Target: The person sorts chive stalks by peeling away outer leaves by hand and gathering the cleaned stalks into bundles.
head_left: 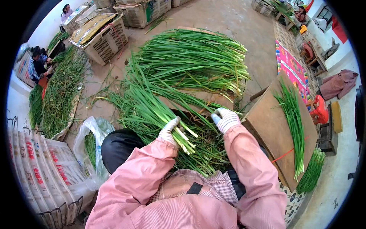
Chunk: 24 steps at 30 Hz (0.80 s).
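Note:
My left hand (169, 131), in a white glove, is wrapped round a bunch of Chinese chives (152, 107). The pale stem ends stick out toward my lap and the long green leaves trail up and left. My right hand (227, 120), gloved too, is closed at the near edge of the big chive heap (190, 57), its fingertips pinching a few chive stalks (200, 102). Part of that grip is hidden behind the fingers. Loose leaves and trimmings (202, 152) lie below, between my knees.
On the right a tilted wooden board (263, 118) bears a small chive bundle (291, 126) and a red tie. White plastic crates (57, 160) stand at left beside a clear plastic bag (91, 141). Further back are more crates (105, 44) and a seated person (38, 65) by another heap.

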Motion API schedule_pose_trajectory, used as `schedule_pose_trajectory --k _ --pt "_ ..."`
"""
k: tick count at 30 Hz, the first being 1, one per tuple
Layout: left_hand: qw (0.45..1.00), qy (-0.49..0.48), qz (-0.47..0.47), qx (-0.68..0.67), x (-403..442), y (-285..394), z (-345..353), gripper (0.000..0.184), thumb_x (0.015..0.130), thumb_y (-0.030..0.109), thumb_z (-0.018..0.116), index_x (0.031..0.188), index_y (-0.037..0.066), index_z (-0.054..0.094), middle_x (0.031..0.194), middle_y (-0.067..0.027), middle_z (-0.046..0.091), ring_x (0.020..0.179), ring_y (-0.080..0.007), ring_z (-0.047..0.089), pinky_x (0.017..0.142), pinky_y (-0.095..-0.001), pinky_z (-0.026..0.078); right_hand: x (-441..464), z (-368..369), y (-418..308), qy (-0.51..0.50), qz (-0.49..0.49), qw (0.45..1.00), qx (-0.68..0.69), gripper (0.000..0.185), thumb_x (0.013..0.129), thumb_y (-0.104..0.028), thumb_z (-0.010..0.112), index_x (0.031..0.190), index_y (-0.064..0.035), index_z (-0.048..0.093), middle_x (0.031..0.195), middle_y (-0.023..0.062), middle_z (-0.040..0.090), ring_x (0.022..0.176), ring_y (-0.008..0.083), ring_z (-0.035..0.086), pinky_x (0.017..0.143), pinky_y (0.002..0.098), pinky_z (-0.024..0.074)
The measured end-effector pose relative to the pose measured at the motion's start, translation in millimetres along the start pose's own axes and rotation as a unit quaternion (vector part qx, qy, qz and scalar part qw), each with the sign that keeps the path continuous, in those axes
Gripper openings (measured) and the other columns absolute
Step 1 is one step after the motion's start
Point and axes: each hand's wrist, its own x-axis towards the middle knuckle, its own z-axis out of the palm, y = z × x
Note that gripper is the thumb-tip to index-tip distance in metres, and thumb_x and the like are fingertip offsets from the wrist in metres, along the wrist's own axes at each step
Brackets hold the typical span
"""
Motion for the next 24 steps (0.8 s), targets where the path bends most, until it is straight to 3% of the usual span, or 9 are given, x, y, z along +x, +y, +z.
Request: schedule_pose_trajectory --k 3,4,6,12,14,16,18,20,24 --pt "0.999 0.022 0.017 0.039 -11.0 12.0 0.2 0.021 0.068 0.021 0.070 0.079 0.007 0.059 0.065 -0.0060 0.057 0.053 -0.0191 0.054 0.050 -0.0341 0.050 -20.5 -27.8 -17.4 0.107 -0.061 0.977 -0.175 0.047 0.074 -0.029 0.060 0.114 -0.0071 0.049 0.113 0.0166 0.050 0.103 0.0312 0.048 0.089 0.0384 0.0388" --pt "0.998 0.023 0.036 0.040 -6.4 12.5 -5.2 0.022 0.068 0.020 0.070 0.083 0.006 0.060 0.069 -0.0072 0.058 0.057 -0.0201 0.056 0.053 -0.0352 0.051 -24.3 -27.6 -16.9 0.158 -0.116 0.968 -0.155 0.040 0.075 -0.027 0.059 0.108 -0.0049 0.053 0.104 0.0175 0.055 0.095 0.0328 0.052 0.084 0.0394 0.0420" --pt "0.999 0.026 0.039 0.026 -0.1 12.3 -10.5 0.022 0.069 0.018 0.068 0.084 0.006 0.060 0.071 -0.0072 0.059 0.059 -0.0202 0.056 0.054 -0.0356 0.051 -31.4 -24.3 -27.4 0.041 -0.118 0.992 0.004 0.032 0.076 -0.024 0.057 0.101 -0.0042 0.056 0.093 0.0182 0.059 0.087 0.0337 0.055 0.078 0.0390 0.0448" --pt "0.993 -0.040 0.081 0.076 -15.2 1.6 -5.0 0.025 0.070 0.013 0.066 0.092 0.004 0.058 0.082 -0.0075 0.060 0.071 -0.0204 0.058 0.065 -0.0351 0.050 -64.9 54.4 -66.1 -0.166 -0.171 0.971 0.024 0.024 0.081 -0.027 0.048 0.089 -0.0051 0.056 0.081 0.0184 0.059 0.076 0.0366 0.056 0.066 0.0413 0.0455" --pt "0.986 -0.060 0.149 0.042 -24.0 8.5 -2.4 0.029 0.072 0.010 0.064 0.099 0.007 0.054 0.092 -0.0074 0.059 0.079 -0.0221 0.058 0.071 -0.0367 0.051 -77.3 60.0 -68.1 -0.060 -0.232 0.964 0.114 0.024 0.082 -0.023 0.046 0.090 -0.0039 0.057 0.076 0.0179 0.059 0.074 0.0361 0.057 0.066 0.0406 0.0461" --pt "0.977 -0.110 0.182 0.004 -38.1 25.3 2.8 0.034 0.071 0.008 0.066 0.101 0.007 0.051 0.098 -0.0072 0.058 0.086 -0.0210 0.058 0.076 -0.0386 0.049 -70.8 37.9 -57.4 -0.102 -0.240 0.965 0.036 0.023 0.081 -0.023 0.048 0.090 -0.0036 0.058 0.077 0.0179 0.060 0.075 0.0346 0.057 0.067 0.0404 0.0463" --pt "0.974 -0.101 0.200 0.003 -34.5 45.1 -2.7 0.030 0.072 0.007 0.066 0.098 0.011 0.050 0.096 -0.0060 0.059 0.089 -0.0214 0.058 0.076 -0.0397 0.049 -58.4 13.2 -27.5 0.022 -0.156 0.988 -0.010 0.020 0.079 -0.020 0.050 0.088 -0.0043 0.059 0.079 0.0171 0.060 0.077 0.0338 0.057 0.068 0.0402 0.0467" --pt "0.973 -0.095 0.209 -0.010 -29.8 47.2 -0.7 0.031 0.072 0.007 0.065 0.099 0.012 0.050 0.095 -0.0048 0.060 0.086 -0.0206 0.058 0.074 -0.0399 0.049 -38.1 -5.8 8.7 0.178 -0.117 0.975 -0.058 0.023 0.077 -0.020 0.052 0.094 -0.0079 0.060 0.083 0.0148 0.061 0.081 0.0309 0.058 0.072 0.0399 0.0472" --pt "0.978 -0.141 0.104 -0.115 -22.6 34.0 -0.7 0.026 0.076 0.015 0.065 0.100 0.015 0.055 0.075 0.0010 0.059 0.060 -0.0148 0.054 0.062 -0.0358 0.047 -11.2 -23.8 39.0 0.215 -0.094 0.949 -0.213 0.038 0.075 -0.024 0.056 0.110 -0.0096 0.052 0.105 0.0112 0.054 0.099 0.0292 0.050 0.082 0.0412 0.0428"
